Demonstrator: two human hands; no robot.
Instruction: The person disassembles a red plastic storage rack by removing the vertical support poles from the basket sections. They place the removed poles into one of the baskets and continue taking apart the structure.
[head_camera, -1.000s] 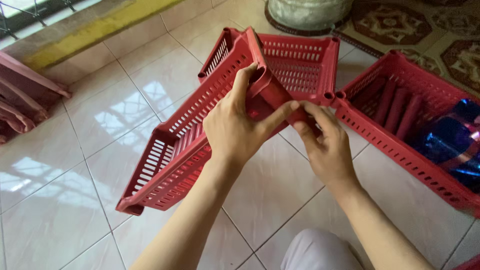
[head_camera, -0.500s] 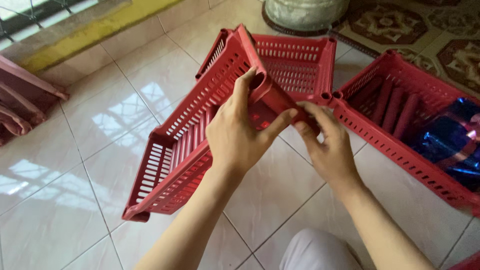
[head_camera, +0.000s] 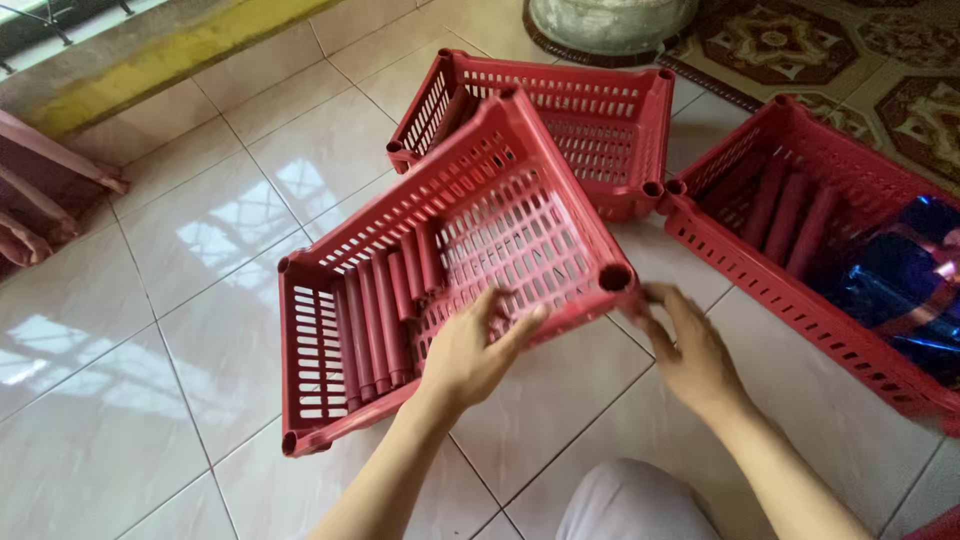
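A red slotted plastic basket lies tilted on the tiled floor, its open side facing me. Several red plastic tubes lie loose inside it against the lower wall. My left hand grips the basket's near rim, fingers curled over the edge. My right hand touches the basket's near right corner by its round socket, fingers spread.
A second red basket stands behind the first. A third red basket at the right holds several red tubes and a shiny blue bag. A patterned rug and a grey round base lie beyond. My knee is below.
The basket has turned from edge-on to lying with its open side toward me, showing the tubes inside. Both hands have dropped from its upper corner to the near rim.
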